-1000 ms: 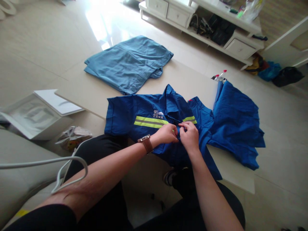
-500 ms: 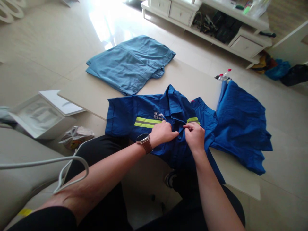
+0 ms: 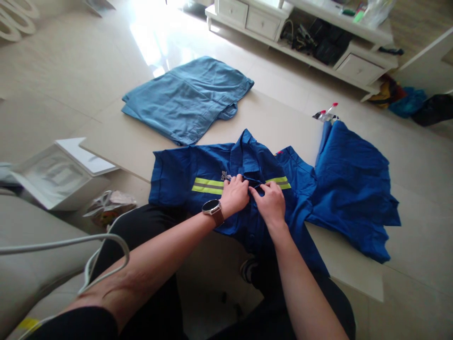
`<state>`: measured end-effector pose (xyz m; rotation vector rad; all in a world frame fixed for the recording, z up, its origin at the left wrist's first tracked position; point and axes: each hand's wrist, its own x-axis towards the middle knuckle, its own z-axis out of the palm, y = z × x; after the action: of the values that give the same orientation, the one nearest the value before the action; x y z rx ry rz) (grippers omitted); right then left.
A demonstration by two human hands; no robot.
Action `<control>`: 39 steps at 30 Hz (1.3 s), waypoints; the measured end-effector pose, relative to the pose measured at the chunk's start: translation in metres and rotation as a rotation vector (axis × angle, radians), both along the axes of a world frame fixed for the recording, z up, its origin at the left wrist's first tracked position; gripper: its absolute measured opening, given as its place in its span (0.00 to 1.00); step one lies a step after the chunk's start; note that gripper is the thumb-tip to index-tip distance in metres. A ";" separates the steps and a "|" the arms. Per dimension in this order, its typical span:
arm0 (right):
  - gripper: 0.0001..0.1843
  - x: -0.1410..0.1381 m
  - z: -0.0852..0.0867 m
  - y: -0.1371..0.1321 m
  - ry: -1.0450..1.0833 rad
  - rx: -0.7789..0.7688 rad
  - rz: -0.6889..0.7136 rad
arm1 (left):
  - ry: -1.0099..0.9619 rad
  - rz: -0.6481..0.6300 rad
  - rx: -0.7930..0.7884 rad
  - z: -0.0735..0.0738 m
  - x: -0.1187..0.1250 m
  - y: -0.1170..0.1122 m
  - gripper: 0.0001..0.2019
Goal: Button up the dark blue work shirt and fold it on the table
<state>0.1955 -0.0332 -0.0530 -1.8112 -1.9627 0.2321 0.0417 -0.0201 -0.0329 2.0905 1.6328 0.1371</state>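
A dark blue work shirt (image 3: 173, 172) with yellow-green reflective stripes and a collar lies front up across the near edge of the pale board (image 3: 279, 113). My left hand (image 3: 235, 192), a watch on its wrist, is closed on the shirt's front placket below the collar. Close beside it, my right hand (image 3: 269, 200) pinches the other front edge between thumb and fingers. Buttons show lower down the placket; what lies right under the fingertips is hidden. Another blue garment (image 3: 354, 184) lies against the shirt on the right.
Folded light blue trousers or similar cloth (image 3: 187, 99) lie on the board's far side. An opened white box (image 3: 67, 174) and a plastic bag (image 3: 111, 208) are at left. A white cable (image 3: 88, 242) crosses near my left forearm. Behind stands a white cabinet (image 3: 264, 22); bottles (image 3: 331, 111) stand at right.
My right hand has moved left along the placket, close to the left hand. My left fingers have drawn in over the front edge, and the two front edges are nearer together.
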 end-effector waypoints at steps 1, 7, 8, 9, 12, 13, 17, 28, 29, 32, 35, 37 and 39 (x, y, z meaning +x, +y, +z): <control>0.18 -0.001 -0.001 0.001 0.004 0.001 -0.005 | -0.019 0.017 0.002 -0.004 0.001 0.002 0.13; 0.15 0.007 -0.005 0.010 0.320 -0.045 -0.192 | -0.140 0.147 -0.005 -0.021 0.008 0.010 0.11; 0.16 0.009 -0.004 0.011 0.404 -0.052 -0.219 | -0.160 0.171 -0.007 -0.022 0.009 0.011 0.10; 0.16 0.011 -0.004 0.012 0.488 -0.057 -0.244 | -0.178 0.188 -0.008 -0.022 0.009 0.011 0.09; 0.15 0.014 0.001 0.013 0.761 -0.061 -0.341 | -0.227 0.196 0.016 -0.018 0.008 0.013 0.05; 0.16 0.014 0.003 0.013 0.859 -0.055 -0.384 | -0.248 0.196 0.032 -0.016 0.007 0.014 0.05; 0.16 0.013 0.009 0.015 1.178 -0.019 -0.491 | -0.381 0.246 0.099 -0.002 0.003 0.019 0.03; 0.15 0.005 0.019 0.014 1.122 0.038 -0.272 | -0.849 0.222 0.260 0.019 -0.001 0.025 0.06; 0.15 0.004 0.020 0.013 1.053 0.049 -0.235 | -0.838 0.205 0.274 0.019 -0.002 0.025 0.06; 0.14 0.000 0.026 0.009 0.844 0.100 -0.147 | -0.778 0.181 0.304 0.018 -0.005 0.023 0.08; 0.11 -0.005 0.034 0.004 0.617 0.173 -0.017 | -0.703 0.183 0.317 0.017 -0.007 0.021 0.07; 0.10 -0.008 0.038 0.002 0.492 0.214 0.056 | -0.668 0.173 0.326 0.017 -0.007 0.019 0.05; 0.11 -0.010 0.038 0.001 0.416 0.244 0.084 | -0.668 0.156 0.337 0.018 -0.006 0.018 0.05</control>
<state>0.1851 -0.0318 -0.0146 -1.3968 -1.6906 0.3484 0.0358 -0.0019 -0.0150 1.8335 1.4025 1.0993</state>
